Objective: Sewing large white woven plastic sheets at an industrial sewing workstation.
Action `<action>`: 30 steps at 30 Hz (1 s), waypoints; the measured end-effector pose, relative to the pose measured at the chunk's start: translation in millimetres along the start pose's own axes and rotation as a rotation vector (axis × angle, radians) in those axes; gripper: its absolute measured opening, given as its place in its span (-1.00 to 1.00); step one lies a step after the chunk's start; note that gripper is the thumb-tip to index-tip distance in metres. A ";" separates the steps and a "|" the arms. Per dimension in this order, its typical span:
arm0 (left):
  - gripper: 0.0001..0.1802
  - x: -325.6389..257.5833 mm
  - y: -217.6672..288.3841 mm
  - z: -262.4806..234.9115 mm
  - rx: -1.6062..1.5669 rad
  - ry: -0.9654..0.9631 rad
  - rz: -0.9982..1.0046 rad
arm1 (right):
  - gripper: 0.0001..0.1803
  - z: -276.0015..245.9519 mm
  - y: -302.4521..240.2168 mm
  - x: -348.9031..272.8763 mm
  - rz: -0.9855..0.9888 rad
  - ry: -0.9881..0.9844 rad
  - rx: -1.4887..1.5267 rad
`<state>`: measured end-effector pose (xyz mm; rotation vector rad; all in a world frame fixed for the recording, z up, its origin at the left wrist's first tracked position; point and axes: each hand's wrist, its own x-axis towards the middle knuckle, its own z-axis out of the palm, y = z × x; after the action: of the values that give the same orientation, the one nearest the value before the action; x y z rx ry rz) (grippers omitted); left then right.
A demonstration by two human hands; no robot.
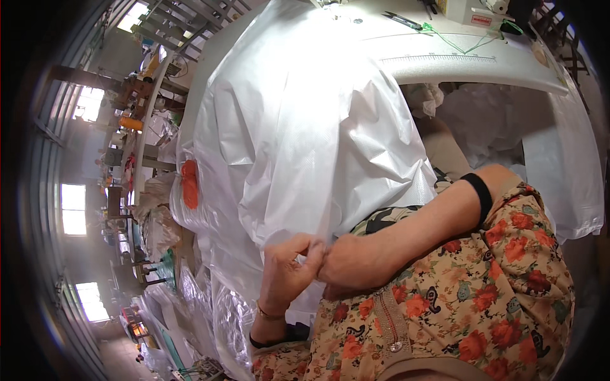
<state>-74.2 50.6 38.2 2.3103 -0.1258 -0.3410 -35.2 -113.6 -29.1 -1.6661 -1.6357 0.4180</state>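
Observation:
A large white plastic sheet [292, 149] drapes from the lit table top down over my lap, creased and shiny. Close to my body, its near edge runs into both hands. My left hand [286, 270] is closed, with thumb and fingers pinched on that edge. Right beside it, my right hand [352, 261] is curled into a fist against the sheet; its fingertips are hidden. The two hands touch or nearly touch.
On the white table [534, 73], marked with a ruler scale, lie a dark pen-like tool [402, 21] and green thread [460, 49]. A box [473, 11] stands behind. An orange-red bundle [189, 184] lies at the sheet's left side. Clear plastic [232, 317] is heaped lower left.

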 end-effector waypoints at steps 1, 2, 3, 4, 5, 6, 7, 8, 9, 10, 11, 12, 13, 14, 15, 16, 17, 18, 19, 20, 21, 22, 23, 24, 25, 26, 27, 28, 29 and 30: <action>-0.90 -1.0 -7.8 -1.5 -0.006 0.002 -0.007 | -0.74 -23.2 -5.5 -0.7 0.109 -0.149 -0.017; -0.89 -3.4 -21.9 -3.7 -0.150 0.061 -0.020 | -0.77 -42.0 -6.5 2.1 0.311 -0.297 -0.069; -0.86 -7.2 -31.3 -7.9 -0.292 0.125 -0.037 | -0.75 -62.1 -2.2 -0.2 0.422 -0.241 -0.120; -0.81 -9.3 -28.8 -13.9 -0.380 0.181 -0.069 | -0.77 -52.5 27.5 -16.6 0.457 0.257 -0.012; -0.82 -9.4 -24.9 -14.2 -0.480 0.318 0.002 | -0.79 -61.3 45.1 -23.3 0.394 0.730 0.011; -0.83 -7.0 -22.8 -20.1 -0.475 0.383 -0.017 | -0.74 -75.6 69.2 -28.1 0.479 0.956 0.006; -0.84 -2.6 -25.5 -27.5 -0.474 0.449 -0.039 | -0.66 -101.8 79.2 -31.3 0.601 1.075 0.333; -0.84 3.6 -26.3 -33.4 -0.479 0.447 -0.032 | -0.64 -118.8 88.3 -38.4 0.599 1.231 0.379; -0.86 9.6 -26.8 -39.5 -0.482 0.499 0.014 | -0.62 -132.9 95.7 -42.8 0.589 1.386 0.431; -0.85 12.3 -27.4 -44.6 -0.483 0.563 0.054 | -0.62 -147.0 101.4 -39.1 0.579 1.377 0.436; -0.85 19.1 -26.0 -48.4 -0.485 0.563 0.057 | -0.63 -161.4 104.5 -37.3 0.674 1.329 0.630; -0.84 25.6 -22.9 -52.3 -0.478 0.596 0.104 | -0.64 -171.3 107.5 -34.8 0.766 1.271 0.824; -0.82 29.7 -19.8 -55.7 -0.467 0.633 0.147 | -0.64 -176.0 110.3 -30.4 0.763 1.268 0.826; -0.81 32.1 -19.4 -60.2 -0.415 0.641 0.165 | -0.66 -179.6 112.3 -25.0 0.804 1.281 0.879; -0.81 35.2 -18.0 -64.8 -0.412 0.643 0.165 | -0.68 -183.9 115.2 -21.3 0.844 1.294 0.932; -0.83 38.5 -15.8 -69.8 -0.428 0.634 0.199 | -0.72 -188.1 121.2 -18.6 0.810 1.195 1.080; -0.85 41.1 -13.7 -73.4 -0.445 0.624 0.234 | -0.72 -183.6 124.8 -17.6 0.808 1.196 1.080; -0.85 43.3 -12.2 -75.5 -0.443 0.623 0.235 | -0.74 -177.5 127.5 -17.1 0.744 1.110 1.107; -0.85 46.1 -13.2 -77.7 -0.450 0.601 0.247 | -0.75 -172.2 126.8 -13.5 0.679 1.019 1.130; -0.86 46.5 -13.2 -79.2 -0.458 0.580 0.251 | -0.78 -165.5 107.5 -7.8 0.655 1.036 1.094; -0.86 46.1 -13.1 -79.9 -0.459 0.585 0.245 | -0.80 -157.3 107.2 -8.3 0.584 0.967 1.107; -0.86 44.9 -14.7 -79.4 -0.437 0.571 0.249 | -0.80 -144.5 98.9 -7.2 0.543 0.943 1.108; -0.87 47.0 -16.3 -78.1 -0.417 0.551 0.257 | -0.79 -129.9 89.9 -8.3 0.504 0.926 1.107; -0.87 47.2 -18.0 -75.3 -0.419 0.549 0.256 | -0.78 -114.3 84.5 -9.5 0.470 0.880 1.108; -0.88 46.2 -18.4 -70.8 -0.360 0.530 0.258 | -0.77 -99.3 79.9 -12.3 0.437 0.838 1.109; -0.89 43.5 -17.5 -66.4 -0.299 0.514 0.260 | -0.76 -88.0 73.5 -16.1 0.342 0.759 1.061; -0.89 41.8 -16.5 -61.5 -0.300 0.511 0.260 | -0.76 -77.8 67.0 -20.9 0.250 0.680 1.010; -0.89 39.3 -16.6 -56.1 -0.284 0.455 0.259 | -0.82 -75.1 50.9 -25.9 0.250 0.619 1.035; -0.89 37.2 -17.5 -49.3 -0.270 0.397 0.259 | -0.87 -67.7 47.2 -30.3 0.212 0.583 1.036; -0.90 33.5 -19.9 -42.6 -0.234 0.357 0.249 | -0.88 -65.0 41.4 -34.8 0.212 0.538 1.064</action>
<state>-30.4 87.5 45.0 2.0568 -0.1815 0.1755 34.7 -160.9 -24.0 -0.9776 -0.6142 0.7063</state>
